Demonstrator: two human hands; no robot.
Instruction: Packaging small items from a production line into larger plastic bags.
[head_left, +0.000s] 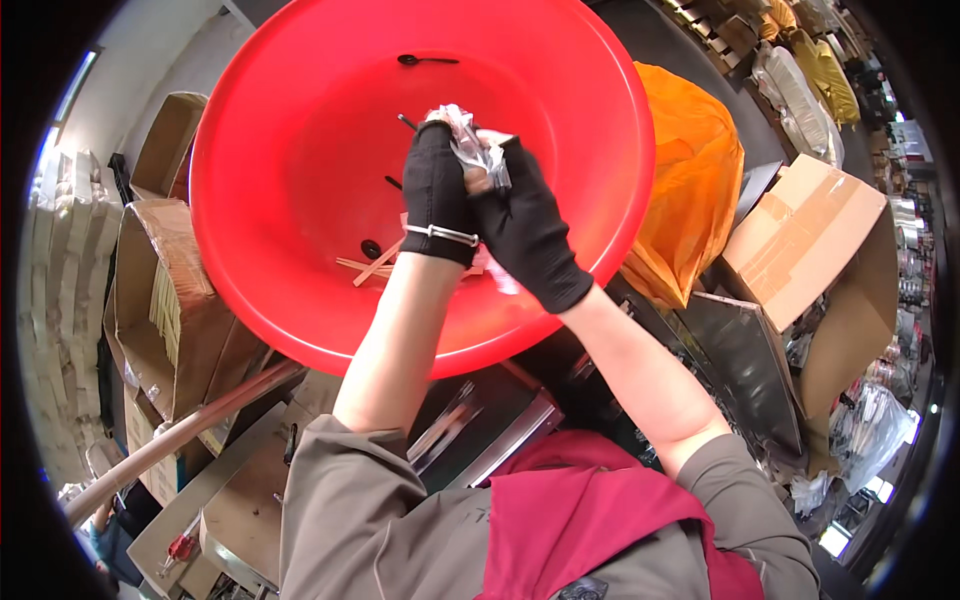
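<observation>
Both my hands, in black gloves, come together over a large red basin. My left hand and my right hand are closed on a crumpled clear plastic wrapper between them. Silvery or whitish bits show inside the wrapper, but blur and my fingers hide what they are. A bracelet circles my left wrist. Under my hands, inside the basin, lie a black spoon, a second black spoon and several flat wooden sticks. A pinkish piece beside my right wrist is too blurred to name.
An orange sack leans against the basin's right side. Cardboard boxes stand to the right, and an open carton holding pale sticks stands to the left. A wooden pole slants across the lower left. Bagged goods fill shelves at far right.
</observation>
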